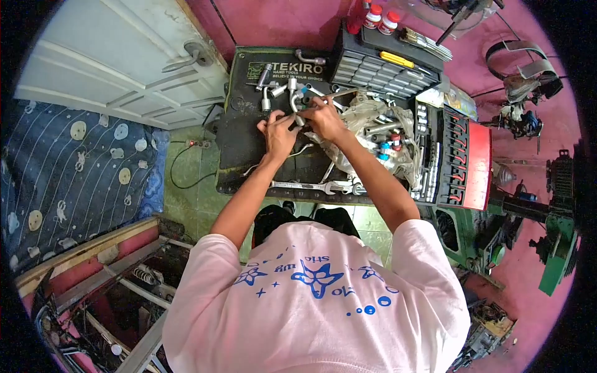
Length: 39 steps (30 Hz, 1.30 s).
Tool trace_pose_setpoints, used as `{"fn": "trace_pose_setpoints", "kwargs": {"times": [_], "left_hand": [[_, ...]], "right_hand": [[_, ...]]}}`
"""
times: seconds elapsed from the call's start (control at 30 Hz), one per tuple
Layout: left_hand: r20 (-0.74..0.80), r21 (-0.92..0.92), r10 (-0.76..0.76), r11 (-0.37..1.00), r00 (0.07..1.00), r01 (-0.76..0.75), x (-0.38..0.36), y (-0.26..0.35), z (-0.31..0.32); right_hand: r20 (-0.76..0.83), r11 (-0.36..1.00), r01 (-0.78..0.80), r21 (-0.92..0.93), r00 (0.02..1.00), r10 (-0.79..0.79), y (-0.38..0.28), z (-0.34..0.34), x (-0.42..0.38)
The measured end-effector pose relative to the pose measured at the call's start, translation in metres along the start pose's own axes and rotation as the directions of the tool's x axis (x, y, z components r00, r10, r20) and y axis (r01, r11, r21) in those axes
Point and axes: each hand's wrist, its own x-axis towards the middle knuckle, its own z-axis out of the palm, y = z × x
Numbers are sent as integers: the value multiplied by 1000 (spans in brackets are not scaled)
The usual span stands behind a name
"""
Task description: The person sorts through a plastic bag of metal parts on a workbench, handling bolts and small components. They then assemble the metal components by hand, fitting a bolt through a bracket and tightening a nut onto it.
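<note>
Both hands meet over the dark work mat (245, 146), near its middle. My left hand (278, 132) has its fingers bent around the lower end of a curved metal pipe piece (295, 99). From the right, my right hand (323, 119) pinches at the same end; the fingertips partly hide what lies between them. Just beyond the hands are several shiny sockets and fittings, among them an upright metal socket (267, 99). Beside my right forearm, a clear plastic bag (364, 115) lies open with metal parts in it.
Wrenches (311, 186) lie along the mat's near edge. To the right are a socket set and a red-edged tool case (476, 168). A black drawer cabinet (385, 65) stands at the back, holding bottles and a yellow cutter. A white door (124, 56) is at left.
</note>
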Motion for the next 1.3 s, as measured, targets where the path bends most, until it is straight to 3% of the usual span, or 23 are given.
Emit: {"fn": "trace_pose_setpoints", "kwargs": {"times": [0.07,0.23,0.47,0.9,0.97,1.07,1.3], "left_hand": [[-95,21,56,998,994,-55,6,4,-10],[-98,-42,113,992,989,-117,25,28,-38],[35,-84,291,954,956,-287,44,94,-54],[185,-234,541,835,821,-498,22,158,19],[196,-230,556,827,808,-513,19,163,28],[270,-253,533,843,802,-475,15,166,44],[285,-188,476,879,832,-438,12,169,61]], "right_hand": [[-12,1000,2,-10,1000,-2,-4,-11,-1],[-184,995,29,-98,982,-47,-16,-55,-6],[-251,989,-115,-97,964,88,-19,-110,-52],[-358,924,-372,-93,878,317,5,-115,-177],[-313,883,-453,-121,862,399,9,-112,-189],[-332,891,-448,-71,853,402,13,-110,-198],[-324,884,-463,-59,847,422,37,-89,-203]]}}
